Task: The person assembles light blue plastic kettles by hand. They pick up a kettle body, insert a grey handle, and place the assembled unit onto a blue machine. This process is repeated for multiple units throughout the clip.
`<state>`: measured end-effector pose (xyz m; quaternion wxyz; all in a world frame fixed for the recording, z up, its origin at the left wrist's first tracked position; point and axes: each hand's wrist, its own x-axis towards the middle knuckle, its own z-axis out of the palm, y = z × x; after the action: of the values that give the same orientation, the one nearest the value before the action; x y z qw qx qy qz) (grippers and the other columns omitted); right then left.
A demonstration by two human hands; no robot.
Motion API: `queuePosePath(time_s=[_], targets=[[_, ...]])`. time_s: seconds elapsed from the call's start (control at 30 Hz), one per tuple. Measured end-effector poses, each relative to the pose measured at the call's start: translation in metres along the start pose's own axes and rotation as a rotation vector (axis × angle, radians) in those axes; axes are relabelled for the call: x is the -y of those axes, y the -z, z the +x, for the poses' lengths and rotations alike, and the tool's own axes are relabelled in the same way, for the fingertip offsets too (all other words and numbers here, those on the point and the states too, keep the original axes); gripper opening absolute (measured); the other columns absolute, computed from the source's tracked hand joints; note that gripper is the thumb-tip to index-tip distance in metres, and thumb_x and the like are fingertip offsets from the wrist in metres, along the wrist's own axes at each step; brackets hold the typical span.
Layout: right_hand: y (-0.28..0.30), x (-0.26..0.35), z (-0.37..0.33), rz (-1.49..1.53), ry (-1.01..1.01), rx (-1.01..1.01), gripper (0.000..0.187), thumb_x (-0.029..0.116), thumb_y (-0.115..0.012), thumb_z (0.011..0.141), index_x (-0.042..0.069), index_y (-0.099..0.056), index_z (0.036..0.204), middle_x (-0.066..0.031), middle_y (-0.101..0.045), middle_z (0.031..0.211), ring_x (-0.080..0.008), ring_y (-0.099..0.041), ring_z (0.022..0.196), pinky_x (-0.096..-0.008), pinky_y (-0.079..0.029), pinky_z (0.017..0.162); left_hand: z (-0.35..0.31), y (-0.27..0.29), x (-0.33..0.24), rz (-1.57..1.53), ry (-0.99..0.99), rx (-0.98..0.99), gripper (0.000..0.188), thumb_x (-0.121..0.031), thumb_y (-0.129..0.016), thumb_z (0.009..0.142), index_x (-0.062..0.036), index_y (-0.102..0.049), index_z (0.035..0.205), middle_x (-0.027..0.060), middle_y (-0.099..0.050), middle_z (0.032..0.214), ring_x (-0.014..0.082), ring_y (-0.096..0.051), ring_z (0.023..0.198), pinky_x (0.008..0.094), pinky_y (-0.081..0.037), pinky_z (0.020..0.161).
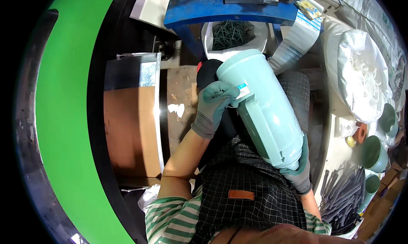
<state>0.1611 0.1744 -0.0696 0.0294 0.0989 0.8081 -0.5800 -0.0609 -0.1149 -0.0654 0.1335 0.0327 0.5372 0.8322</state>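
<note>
I have a glossy pale-green jug (278,103) slanting before me, ribbed end farthest away, handle (261,133) facing up, blue-and-white label (243,90) against its side.

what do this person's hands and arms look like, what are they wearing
The left hand and right hand wear matching gloves, grey with a dull green coating on the fingers, and grey, ribbed-looking cuffs. The forearms are bare below green-and-white striped sleeves. No cables show on them.

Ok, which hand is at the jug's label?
The left hand: its fingertips are at the label. The right hand is away from it, at the jug's end nearest the apron.
</note>
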Motion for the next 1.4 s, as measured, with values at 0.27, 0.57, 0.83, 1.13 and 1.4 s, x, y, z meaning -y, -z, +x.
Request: queuePosePath(time_s=[0.27,0.57,0.83,1.13,1.4], targets=[[-0.011,0.006,-0.006,-0.238,0.091,-0.016,0.136,0.036,-0.099,0.068,-0.002,-0.013,0.167,-0.0264,-0.055,0.151,-0.0334,-0.063,0.132,-0.0430,-0.052,0.110,-0.003,0.020,0.005,0.136,0.072,-0.003,0.017,-0.007,-0.083,0.089,-0.0006,-0.073,0.101,0.0074,-0.073,0.091,0.0143,-0.068,0.077,0.0268,-0.057,0.070],[0.046,-0.018,0.004,0.607,-0.340,0.135,0.129,0.061,-0.089,0.074,-0.003,-0.024,0.165,-0.0183,-0.048,0.157,-0.0274,-0.048,0.144,-0.0426,-0.041,0.119,0.027,0.044,0.016,0.887,-0.418,-0.009,0.073,-0.020,-0.090,0.083,0.0040,-0.053,0.141,0.0166,-0.062,0.134,0.0262,-0.063,0.118,0.0385,-0.052,0.102],[0.084,0.000,-0.015,0.645,-0.248,-0.101,0.141,0.044,-0.103,0.054,-0.003,-0.027,0.164,-0.0177,-0.049,0.157,-0.0310,-0.051,0.142,-0.0440,-0.044,0.118,0.127,-0.080,-0.036,1.014,-0.555,0.139,0.050,-0.019,-0.079,0.092,-0.0053,-0.063,0.137,0.0171,-0.069,0.129,0.0329,-0.068,0.118,0.0407,-0.053,0.101],[0.141,0.023,0.021,0.642,0.230,-0.559,0.072,0.042,-0.065,0.096,0.001,-0.044,0.150,-0.0171,-0.068,0.126,-0.0304,-0.072,0.102,-0.0401,-0.061,0.077,0.274,-0.191,-0.109,1.823,-0.907,-0.002,0.062,-0.043,-0.070,0.095,-0.0041,-0.054,0.141,0.0204,-0.062,0.131,0.0404,-0.063,0.117,0.0489,-0.051,0.095],[0.181,0.141,0.137,0.434,0.149,-0.371,0.072,0.039,-0.061,0.098,0.004,-0.038,0.157,-0.0198,-0.064,0.128,-0.0285,-0.074,0.093,-0.0378,-0.061,0.071,0.056,-0.076,-0.091,1.408,-1.504,-0.167,0.027,-0.025,-0.087,0.072,-0.0137,-0.074,0.094,0.0069,-0.071,0.109,0.0342,-0.061,0.095,0.0466,-0.048,0.083]])
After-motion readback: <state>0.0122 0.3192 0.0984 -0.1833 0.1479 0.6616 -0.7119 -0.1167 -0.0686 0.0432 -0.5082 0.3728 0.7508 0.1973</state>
